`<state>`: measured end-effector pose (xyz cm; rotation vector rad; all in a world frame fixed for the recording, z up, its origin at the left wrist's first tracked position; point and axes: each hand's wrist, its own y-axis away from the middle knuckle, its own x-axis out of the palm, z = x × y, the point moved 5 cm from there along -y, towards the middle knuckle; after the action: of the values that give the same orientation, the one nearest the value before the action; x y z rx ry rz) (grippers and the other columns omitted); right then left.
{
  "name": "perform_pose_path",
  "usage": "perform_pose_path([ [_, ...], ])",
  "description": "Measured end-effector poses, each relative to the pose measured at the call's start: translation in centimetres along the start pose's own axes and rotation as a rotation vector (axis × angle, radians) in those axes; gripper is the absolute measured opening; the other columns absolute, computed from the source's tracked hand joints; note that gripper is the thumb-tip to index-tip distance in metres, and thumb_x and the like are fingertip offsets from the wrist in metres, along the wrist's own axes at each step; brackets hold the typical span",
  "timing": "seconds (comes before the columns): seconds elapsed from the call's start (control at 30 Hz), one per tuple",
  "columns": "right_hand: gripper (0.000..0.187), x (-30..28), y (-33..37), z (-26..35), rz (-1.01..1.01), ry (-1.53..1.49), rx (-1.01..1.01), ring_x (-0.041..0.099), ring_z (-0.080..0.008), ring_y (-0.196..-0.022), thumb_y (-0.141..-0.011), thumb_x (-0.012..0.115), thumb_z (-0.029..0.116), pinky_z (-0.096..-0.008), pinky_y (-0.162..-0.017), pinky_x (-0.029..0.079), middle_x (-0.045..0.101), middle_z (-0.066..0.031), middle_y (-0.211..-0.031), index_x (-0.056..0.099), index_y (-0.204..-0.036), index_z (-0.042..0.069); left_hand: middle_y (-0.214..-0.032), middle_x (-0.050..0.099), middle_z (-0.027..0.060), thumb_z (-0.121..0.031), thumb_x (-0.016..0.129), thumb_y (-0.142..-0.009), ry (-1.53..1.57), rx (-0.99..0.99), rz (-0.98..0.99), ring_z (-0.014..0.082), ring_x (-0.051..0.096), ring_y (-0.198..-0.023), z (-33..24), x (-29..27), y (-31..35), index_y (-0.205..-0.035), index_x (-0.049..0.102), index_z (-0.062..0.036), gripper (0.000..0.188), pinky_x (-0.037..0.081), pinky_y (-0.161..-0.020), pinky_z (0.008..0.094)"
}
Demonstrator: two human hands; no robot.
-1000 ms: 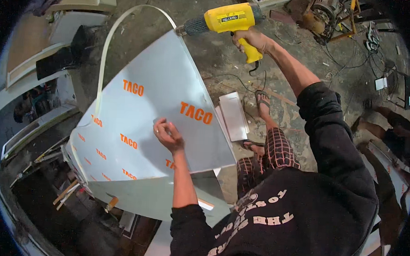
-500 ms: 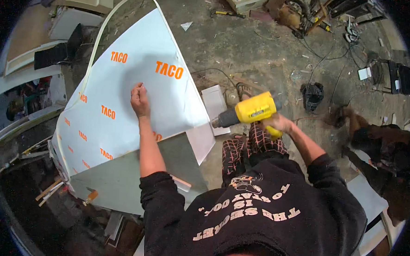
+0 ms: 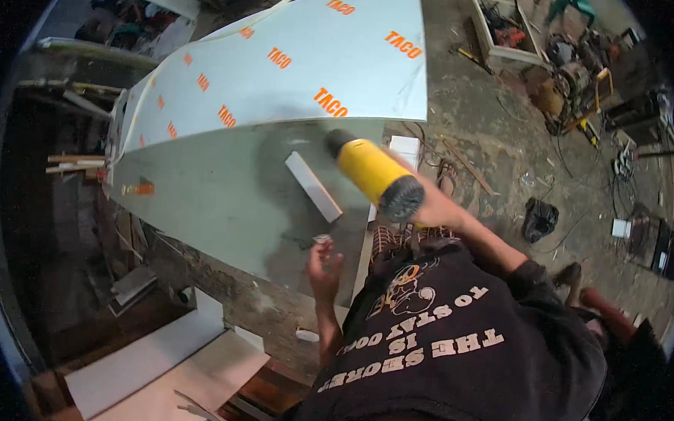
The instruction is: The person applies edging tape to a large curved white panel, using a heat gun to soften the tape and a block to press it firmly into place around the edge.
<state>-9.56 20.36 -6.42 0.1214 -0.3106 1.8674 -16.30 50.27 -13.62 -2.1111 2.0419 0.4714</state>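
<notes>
My right hand (image 3: 438,206) grips a yellow heat gun (image 3: 369,174) with a dark nozzle and a dark rear end. Its nozzle points left, over the grey-green board (image 3: 224,182) close to the edge of a white sheet (image 3: 367,67) with orange print. Low over the near part of the board is my left hand (image 3: 324,272), its fingers drawn together. A small pale bit shows at the fingertips, too small to name. Between the two hands a white-faced strip of wood (image 3: 313,188) lies on the board.
An orange-handled tool (image 3: 138,189) rests at the board's left end. White and wooden panels (image 3: 146,353) stand lower left. A tool crate (image 3: 506,40), a hammer (image 3: 473,60), machines with cables and a black bag (image 3: 540,220) lie on the floor at right. Another person's arm (image 3: 610,316) shows lower right.
My view has shifted. My left hand has left the white sheet and come back over the grey-green board. The heat gun has swung away from the sheet's right corner, still in my right hand.
</notes>
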Motion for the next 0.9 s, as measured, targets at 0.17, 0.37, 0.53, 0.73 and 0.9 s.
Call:
perform_pose_path([
  [0.17, 0.041, 11.8, -3.7, -8.7, 0.362, -0.045, 0.359, 0.055, -0.0192, -0.1, -0.087, 0.061, 0.017, -0.0354, -0.087, 0.046, 0.059, -0.0094, -0.111, 0.052, -0.123, -0.002, -0.121, 0.055, 0.016, -0.029, 0.069, -0.085, 0.085, 0.236, 0.118, 0.0286, 0.053, -0.114, -2.2, 4.3, 1.4, -0.136, 0.038, 0.0, 0.067, 0.041, -0.097, 0.0385],
  [0.37, 0.073, 15.0, -7.9, -14.5, 0.252, 0.174, 0.008, 0.055, -0.0314, -0.111, -0.082, 0.068, 0.046, -0.0423, -0.092, 0.044, 0.058, -0.0178, -0.12, 0.043, -0.134, 0.001, -0.115, 0.056, 0.022, -0.041, 0.073, -0.08, 0.02, -0.085, -0.321, 0.0357, 0.059, -0.102, 5.0, -1.2, 1.6, -0.132, 0.04, 0.0053, 0.077, 0.047, -0.09, 0.0423],
  [0.53, 0.075, 11.7, -10.4, -16.3, 0.086, 1.205, 0.115, 0.054, -0.0318, -0.107, -0.071, 0.076, 0.036, -0.048, -0.086, 0.046, 0.047, -0.015, -0.117, 0.042, -0.129, 0.004, -0.111, 0.058, 0.0254, -0.044, 0.071, -0.081, -0.248, -0.21, -0.468, 0.041, 0.06, -0.096, 9.3, -4.4, -0.7, -0.123, 0.044, 0.0103, 0.074, 0.048, -0.084, 0.0489],
  [0.73, 0.069, 8.1, -10.4, -15.5, -0.048, 0.891, 0.348, 0.058, -0.0362, -0.104, -0.072, 0.071, 0.017, -0.0471, -0.084, 0.048, 0.055, -0.0248, -0.112, 0.037, -0.13, 0.0, -0.101, 0.06, 0.0268, -0.055, 0.07, -0.077, -0.569, -0.104, -0.274, 0.0433, 0.06, -0.093, 8.0, -2.2, -4.6, -0.114, 0.048, 0.0099, 0.078, 0.047, -0.08, 0.0514],
  [0.9, 0.052, -3.6, -1.6, -9.9, -0.163, 0.023, 0.418, 0.061, -0.0172, -0.08, -0.078, 0.047, 0.002, -0.0313, -0.069, 0.051, 0.063, -0.0083, -0.087, 0.047, -0.13, 0.006, -0.106, 0.057, 0.0268, -0.058, 0.065, -0.08, -0.995, -0.248, -0.154, 0.0417, 0.058, -0.099, 4.9, -1.0, -6.2, -0.112, 0.051, 0.0075, 0.074, 0.045, -0.084, 0.0495],
])
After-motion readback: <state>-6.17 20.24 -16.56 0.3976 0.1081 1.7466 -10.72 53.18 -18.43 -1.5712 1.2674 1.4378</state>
